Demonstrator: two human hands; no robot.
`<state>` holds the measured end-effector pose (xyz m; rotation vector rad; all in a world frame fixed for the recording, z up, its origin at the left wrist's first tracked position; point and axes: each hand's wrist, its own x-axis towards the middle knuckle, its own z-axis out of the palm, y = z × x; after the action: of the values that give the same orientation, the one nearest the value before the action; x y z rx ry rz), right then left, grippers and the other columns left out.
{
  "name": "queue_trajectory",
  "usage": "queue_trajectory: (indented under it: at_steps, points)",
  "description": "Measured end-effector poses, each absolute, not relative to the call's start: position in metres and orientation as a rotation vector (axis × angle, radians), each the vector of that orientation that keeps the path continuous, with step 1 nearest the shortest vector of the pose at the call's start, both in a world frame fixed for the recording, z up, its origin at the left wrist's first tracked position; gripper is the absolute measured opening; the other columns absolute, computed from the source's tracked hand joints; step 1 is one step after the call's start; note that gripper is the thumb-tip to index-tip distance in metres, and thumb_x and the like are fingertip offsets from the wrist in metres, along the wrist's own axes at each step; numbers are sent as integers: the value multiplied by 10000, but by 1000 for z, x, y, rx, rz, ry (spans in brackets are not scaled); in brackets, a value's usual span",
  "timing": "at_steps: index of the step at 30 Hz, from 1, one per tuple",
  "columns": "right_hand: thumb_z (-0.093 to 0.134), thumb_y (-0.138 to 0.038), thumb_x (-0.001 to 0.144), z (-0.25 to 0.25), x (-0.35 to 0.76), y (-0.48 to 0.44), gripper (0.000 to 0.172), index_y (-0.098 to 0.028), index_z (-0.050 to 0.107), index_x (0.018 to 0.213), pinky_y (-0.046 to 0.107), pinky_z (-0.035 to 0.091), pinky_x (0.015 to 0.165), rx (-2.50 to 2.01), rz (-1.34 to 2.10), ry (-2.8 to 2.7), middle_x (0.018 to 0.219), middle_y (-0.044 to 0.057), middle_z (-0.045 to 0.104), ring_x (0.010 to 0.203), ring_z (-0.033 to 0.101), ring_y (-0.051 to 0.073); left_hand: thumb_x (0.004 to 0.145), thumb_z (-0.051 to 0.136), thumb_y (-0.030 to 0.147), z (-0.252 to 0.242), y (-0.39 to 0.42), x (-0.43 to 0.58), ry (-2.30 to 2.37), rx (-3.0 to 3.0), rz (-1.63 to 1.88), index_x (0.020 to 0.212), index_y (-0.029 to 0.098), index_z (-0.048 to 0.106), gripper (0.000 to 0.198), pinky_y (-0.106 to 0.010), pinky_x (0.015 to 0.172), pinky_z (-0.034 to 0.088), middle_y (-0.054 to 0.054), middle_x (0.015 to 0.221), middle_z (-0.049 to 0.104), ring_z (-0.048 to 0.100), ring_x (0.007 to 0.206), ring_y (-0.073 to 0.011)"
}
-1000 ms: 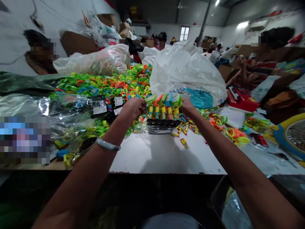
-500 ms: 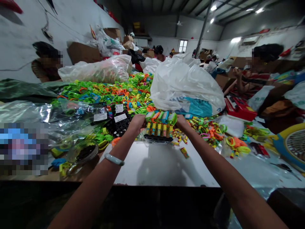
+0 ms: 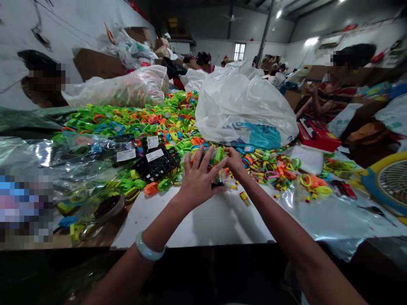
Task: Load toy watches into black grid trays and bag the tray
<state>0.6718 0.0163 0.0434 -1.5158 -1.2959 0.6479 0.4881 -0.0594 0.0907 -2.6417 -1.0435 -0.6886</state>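
Before me on the white tabletop (image 3: 178,220) stands a small pack of toy watches (image 3: 219,155) on a black tray (image 3: 217,184), mostly hidden by my left hand. That left hand (image 3: 197,184) lies across the front of the pack, fingers spread wide. At the pack's right end my right hand (image 3: 235,163) is closed, thumb and fingers gripping its edge. A few small yellow-and-red tubes (image 3: 244,198) lie loose just right of the tray. Left of my hands are black plastic trays (image 3: 160,165) with white labels.
A big heap of colourful toy watches (image 3: 136,123) covers the table behind. White plastic bags (image 3: 244,106) bulge over it. On the right are a red box (image 3: 321,137) and a yellow-blue fan (image 3: 388,182); a clear bowl (image 3: 106,205) stands left. Other people sit at both sides.
My left hand has left the pack's left end and spread across its front. My right hand stays at the right end. The view has shifted slightly.
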Motion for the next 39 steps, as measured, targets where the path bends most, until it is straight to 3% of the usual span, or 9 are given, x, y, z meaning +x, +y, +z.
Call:
queue_trajectory:
  at_steps: [6,10,14,18,24,28,32,35,39]
  points:
    - [513,-144,728,30,686,-31,462,-176,549,1188,377,462,847,-1470,354,-1463,986,68,577,878,558,212,739,581,662,95,-49,491,-1039,-2619,-644,1433,373,317,797,-615,1111,135,-103,1580,207,116,1450,-381]
    - [436,-77,788,13,688,-56,453,-222,543,1204,382,466,860,-1342,-34,-1697,1101,99,496,992,527,227,734,570,684,97,-43,495,-1073,-2617,-637,1437,365,307,816,-607,1102,152,-120,1578,201,133,1443,-380]
    - [425,-48,806,-2,690,-63,463,-187,525,1236,397,461,885,-1286,-180,-1966,1184,134,448,1088,476,250,709,565,719,104,-27,497,-1097,-2639,-630,1419,351,351,828,-605,1090,169,-134,1559,242,152,1431,-397]
    - [479,-153,904,-2,693,-69,264,-167,590,1143,443,424,902,-1424,-453,-2125,1244,168,458,1101,441,289,704,587,707,113,-12,500,-1085,-2650,-615,1406,341,378,818,-611,1081,185,-146,1543,274,190,1416,-406]
    - [391,-107,946,7,687,-81,248,-171,621,1012,345,420,809,-1383,-494,-2437,1136,116,592,919,546,220,688,623,687,119,2,515,-1087,-2672,-542,1404,347,374,831,-674,1047,204,-170,1530,281,220,1395,-434]
    - [393,-139,935,6,680,-78,287,-203,565,1156,276,395,587,-1713,-206,-2474,1161,72,607,717,594,172,661,645,691,122,8,526,-1080,-2700,-465,1400,355,377,855,-679,1057,191,-160,1534,273,205,1401,-435]
    - [461,-198,906,2,678,-75,445,-225,425,1349,270,396,556,-1885,-36,-2400,1278,77,557,774,632,187,675,631,688,125,12,534,-1076,-2728,-418,1394,343,391,833,-695,1051,184,-164,1542,256,195,1401,-439]
    - [428,-180,907,2,677,-76,416,-207,444,1322,268,403,558,-1954,-31,-2306,1296,94,544,829,639,196,679,629,686,127,15,537,-1101,-2743,-420,1391,323,405,830,-714,1039,186,-183,1531,271,203,1393,-459]
    - [356,-133,905,2,673,-78,363,-190,494,1236,262,368,504,-2015,-78,-2220,1234,109,582,736,645,182,682,638,673,126,17,538,-1138,-2738,-448,1385,315,415,820,-719,1039,187,-186,1520,292,217,1387,-462]
